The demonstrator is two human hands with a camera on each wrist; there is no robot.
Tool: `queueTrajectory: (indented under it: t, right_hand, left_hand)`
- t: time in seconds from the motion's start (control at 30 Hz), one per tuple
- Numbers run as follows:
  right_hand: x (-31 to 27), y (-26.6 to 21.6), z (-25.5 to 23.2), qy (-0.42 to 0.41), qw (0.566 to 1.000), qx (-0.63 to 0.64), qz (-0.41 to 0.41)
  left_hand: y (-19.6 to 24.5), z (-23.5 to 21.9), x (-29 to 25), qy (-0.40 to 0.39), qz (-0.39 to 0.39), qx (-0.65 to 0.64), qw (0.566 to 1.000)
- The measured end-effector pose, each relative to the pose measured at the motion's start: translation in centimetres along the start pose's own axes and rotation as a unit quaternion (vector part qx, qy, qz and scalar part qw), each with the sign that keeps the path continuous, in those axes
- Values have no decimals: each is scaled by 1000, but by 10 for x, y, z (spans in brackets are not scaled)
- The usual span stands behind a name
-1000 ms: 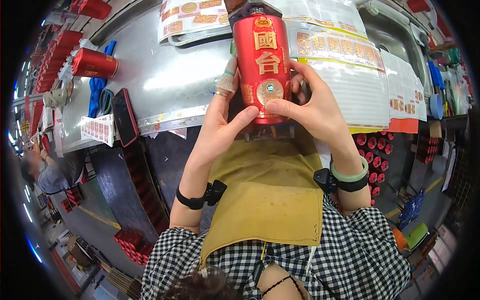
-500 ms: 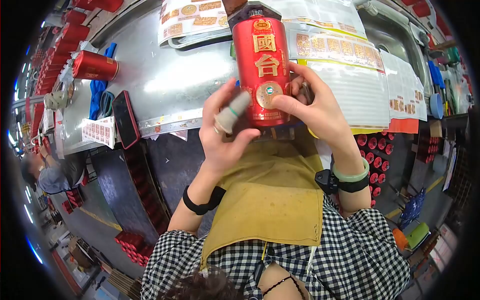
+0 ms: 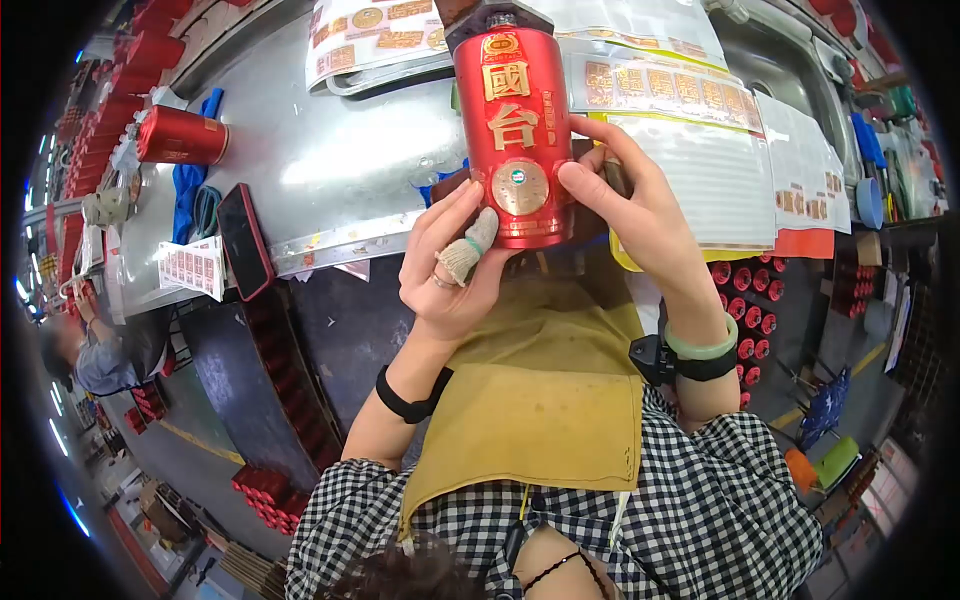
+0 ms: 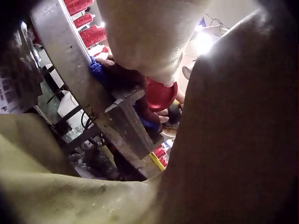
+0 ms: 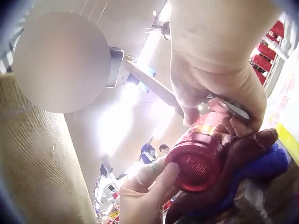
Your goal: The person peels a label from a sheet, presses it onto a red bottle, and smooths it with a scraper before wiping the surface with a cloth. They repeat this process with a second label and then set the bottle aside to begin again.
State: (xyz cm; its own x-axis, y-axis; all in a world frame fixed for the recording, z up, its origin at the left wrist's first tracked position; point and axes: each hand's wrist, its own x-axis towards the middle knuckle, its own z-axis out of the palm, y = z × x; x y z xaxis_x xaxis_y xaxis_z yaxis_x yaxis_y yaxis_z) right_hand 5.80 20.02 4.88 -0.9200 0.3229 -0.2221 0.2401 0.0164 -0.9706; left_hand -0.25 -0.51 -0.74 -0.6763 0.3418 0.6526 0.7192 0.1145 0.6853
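A red bottle (image 3: 510, 120) with raised gold characters and a round gold emblem lies face up, neck away from the body, in a dark holder (image 3: 455, 12). My left hand (image 3: 445, 265), one finger in a cloth cot with a green band, holds its lower left side; the right wrist view shows the thumb at the bottle's base (image 5: 196, 170). My right hand (image 3: 640, 205) grips the right side, thumb beside the emblem. A thin flat piece (image 5: 236, 109) sits among its curled fingers; what it is I cannot tell. Maroon and blue cloth (image 5: 266, 165) lies under the bottle.
Printed sticker sheets (image 3: 680, 180) cover the right of the metal table (image 3: 350, 150). At the left are a phone (image 3: 245, 240), a small sticker sheet (image 3: 190, 265), blue straps (image 3: 187, 200) and another red bottle (image 3: 182, 136). A basin (image 3: 775, 90) lies far right. Another person (image 3: 110, 350) works at left.
My left hand lifted its thumb from the bottle's lower front, drew away, and came back against the lower left side with fingers bent. My right hand stayed on the right side, its thumb moving up slightly.
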Motion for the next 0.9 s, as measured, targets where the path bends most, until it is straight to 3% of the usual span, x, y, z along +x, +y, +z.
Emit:
queueTrajectory:
  t: [0.27,0.67,0.73,0.9]
  right_hand:
    - [-14,0,1,-19,998,-48,-23]
    - [-16,-4,-3,-50,999,20,7]
    - [-14,0,-4,-43,999,21,1]
    - [-13,8,-1,-15,999,35,-22]
  left_hand:
    - [-4,-1,-1,-10,1,-19,1000]
    - [-1,-4,-1,-18,35,44,998]
    - [4,-7,5,-47,104,143,983]
    - [6,-6,11,-128,179,216,951]
